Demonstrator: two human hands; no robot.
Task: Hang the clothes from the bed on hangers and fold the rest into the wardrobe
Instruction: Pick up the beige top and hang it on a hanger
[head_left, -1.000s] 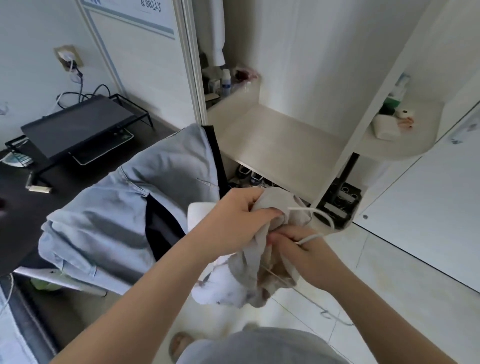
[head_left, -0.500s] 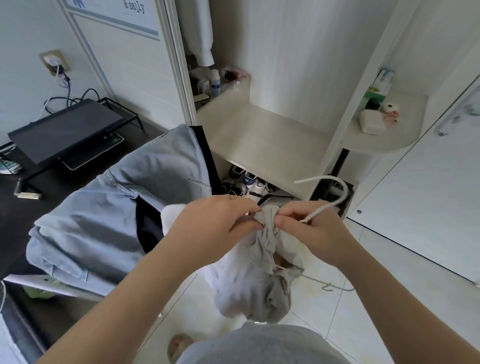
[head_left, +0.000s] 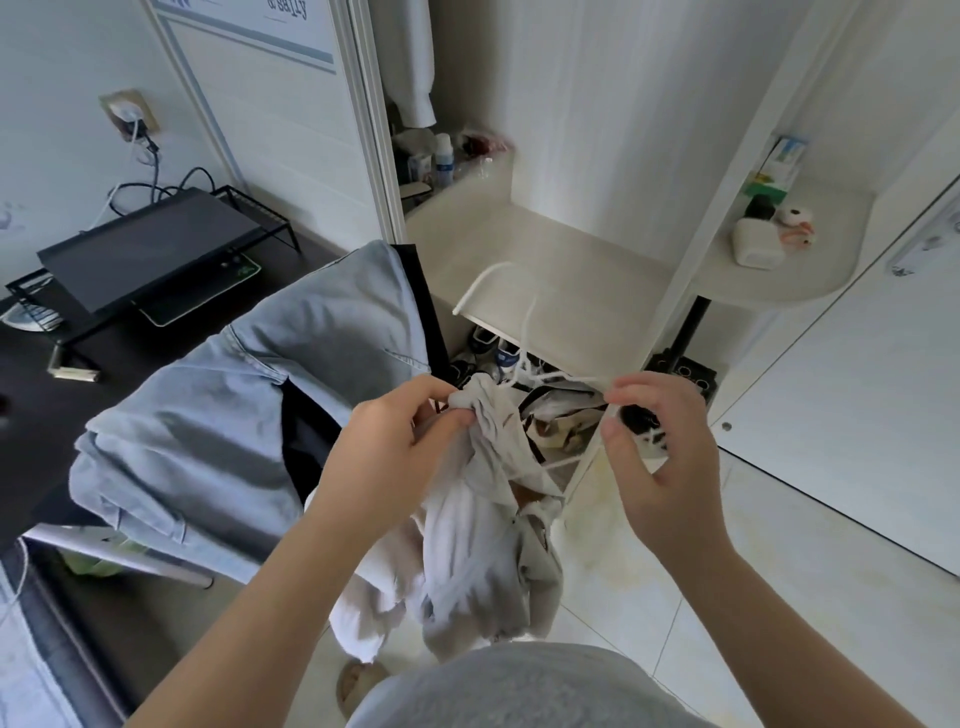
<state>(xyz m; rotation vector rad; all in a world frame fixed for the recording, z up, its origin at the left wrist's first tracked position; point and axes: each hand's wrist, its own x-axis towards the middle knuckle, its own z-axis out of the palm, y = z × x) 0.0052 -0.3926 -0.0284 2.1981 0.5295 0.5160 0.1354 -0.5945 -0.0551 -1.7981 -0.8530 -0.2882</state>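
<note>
Now: left fingers clamped on one white garment, right fingers pinching one hanger

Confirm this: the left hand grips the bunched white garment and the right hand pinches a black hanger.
Not quite. The hanger is white, not black, as the head view shows. The rest stands: the left hand grips the bunched white garment and the right hand pinches that hanger.

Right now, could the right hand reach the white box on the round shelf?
Probably, yes. The white box sits on the open round shelf beyond the right hand, and nothing stands between them. But that hand is pinching the hanger, so it would need to let go first.
</note>
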